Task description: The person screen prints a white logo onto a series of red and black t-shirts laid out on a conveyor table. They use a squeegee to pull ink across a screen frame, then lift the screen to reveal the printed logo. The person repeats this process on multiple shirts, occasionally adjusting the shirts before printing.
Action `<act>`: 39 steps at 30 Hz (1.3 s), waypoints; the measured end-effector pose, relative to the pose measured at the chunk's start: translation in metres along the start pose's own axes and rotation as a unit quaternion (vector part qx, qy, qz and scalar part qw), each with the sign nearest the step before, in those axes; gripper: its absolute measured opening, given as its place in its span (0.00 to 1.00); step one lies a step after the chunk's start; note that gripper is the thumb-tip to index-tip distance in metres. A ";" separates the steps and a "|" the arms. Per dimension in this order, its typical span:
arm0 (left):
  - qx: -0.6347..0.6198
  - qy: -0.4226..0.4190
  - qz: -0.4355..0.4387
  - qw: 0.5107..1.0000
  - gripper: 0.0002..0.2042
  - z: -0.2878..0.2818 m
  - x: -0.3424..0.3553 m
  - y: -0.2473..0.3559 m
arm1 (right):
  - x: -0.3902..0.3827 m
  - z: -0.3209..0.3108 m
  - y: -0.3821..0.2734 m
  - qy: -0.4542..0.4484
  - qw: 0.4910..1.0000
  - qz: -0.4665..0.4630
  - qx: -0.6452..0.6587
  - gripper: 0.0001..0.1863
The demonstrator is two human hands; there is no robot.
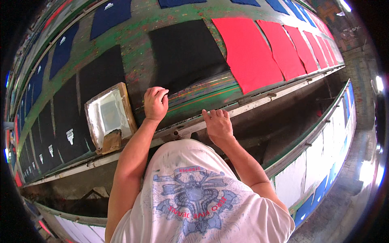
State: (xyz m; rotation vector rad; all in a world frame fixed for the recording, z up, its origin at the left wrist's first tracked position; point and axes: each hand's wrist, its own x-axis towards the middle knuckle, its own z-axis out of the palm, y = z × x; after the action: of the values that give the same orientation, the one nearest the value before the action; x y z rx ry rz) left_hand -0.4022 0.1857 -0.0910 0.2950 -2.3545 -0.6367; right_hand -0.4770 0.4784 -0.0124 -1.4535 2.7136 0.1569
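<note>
Okay, so from my remote seat I've got the left hand [156, 103] around mid-frame, fingers curled in with the thumb up near them, right by the near left corner of a black cloth panel [184, 52]. Honestly can't tell from this angle whether any fabric is pinched in there. The right hand [219, 125] sits lower and further right, fingers slightly apart and bent at the near rim of the long table [206, 96], with nothing in its grasp that I can see. The panel itself lies in the upper middle of the frame, red panels [247, 52] just right of it, and a wooden frame [129, 107] down to its left. A strip of striped green tabletop shows between the panel's near edge and the rim. My read is that I'm at the laying-and-straightening step with that black piece. If so, the next move calls for a light, sure pinch on the near corner and an even tug, since a one-sided pull would probably skew or wrinkle it.
</note>
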 end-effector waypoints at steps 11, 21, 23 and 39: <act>-0.057 0.023 -0.027 0.998 0.10 0.000 -0.001 0.003 | -0.002 -0.003 -0.005 -0.031 0.999 0.016 0.019 0.27; -0.012 -0.067 0.014 0.998 0.14 -0.049 -0.025 0.050 | 0.070 0.027 0.066 0.102 0.480 0.300 0.818 0.27; -0.048 -0.098 -0.033 0.993 0.15 -0.048 -0.032 0.053 | 0.079 0.023 0.089 0.138 0.631 0.330 0.688 0.24; -0.276 -0.093 -0.473 0.831 0.08 -0.032 -0.018 0.091 | 0.095 0.009 0.162 -0.014 0.933 0.195 0.302 0.21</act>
State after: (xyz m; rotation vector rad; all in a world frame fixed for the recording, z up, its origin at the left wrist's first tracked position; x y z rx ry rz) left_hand -0.3706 0.2585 -0.0329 1.1921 -1.9409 -1.8253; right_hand -0.6646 0.4902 -0.0208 -0.7322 2.6331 -0.5842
